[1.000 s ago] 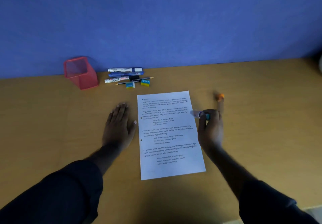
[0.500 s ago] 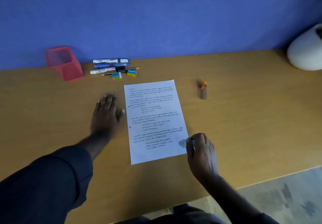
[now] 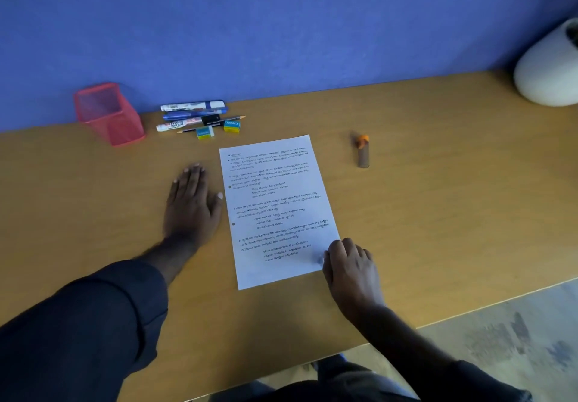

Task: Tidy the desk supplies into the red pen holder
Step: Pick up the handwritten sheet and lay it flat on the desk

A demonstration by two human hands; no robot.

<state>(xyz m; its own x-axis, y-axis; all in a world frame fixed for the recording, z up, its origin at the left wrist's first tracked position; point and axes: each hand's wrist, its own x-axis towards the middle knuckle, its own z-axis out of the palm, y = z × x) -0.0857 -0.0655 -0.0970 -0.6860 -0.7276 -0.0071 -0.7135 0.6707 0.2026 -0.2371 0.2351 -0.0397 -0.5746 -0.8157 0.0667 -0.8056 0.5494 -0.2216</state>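
Observation:
The red mesh pen holder [image 3: 108, 113] stands empty at the back left of the desk. Right of it lie three markers [image 3: 192, 115], a pencil [image 3: 231, 118] and two small erasers [image 3: 205, 133] [image 3: 231, 126]. A printed sheet of paper [image 3: 275, 201] lies in the middle. My left hand [image 3: 190, 201] rests flat and open on the desk just left of the sheet. My right hand [image 3: 350, 264] is closed on a small pale-tipped object [image 3: 319, 258] at the sheet's lower right corner; most of that object is hidden. A brown tube with an orange end [image 3: 362, 151] lies right of the sheet.
A blue wall runs along the back of the wooden desk [image 3: 438, 214]. A white rounded vessel [image 3: 547, 70] sits at the far right. The desk's front edge and grey floor [image 3: 500, 332] show at the lower right.
My right hand, with the small object in it, has come from the sheet's upper right edge down to its lower right corner. The view has shifted right. The left hand stays flat.

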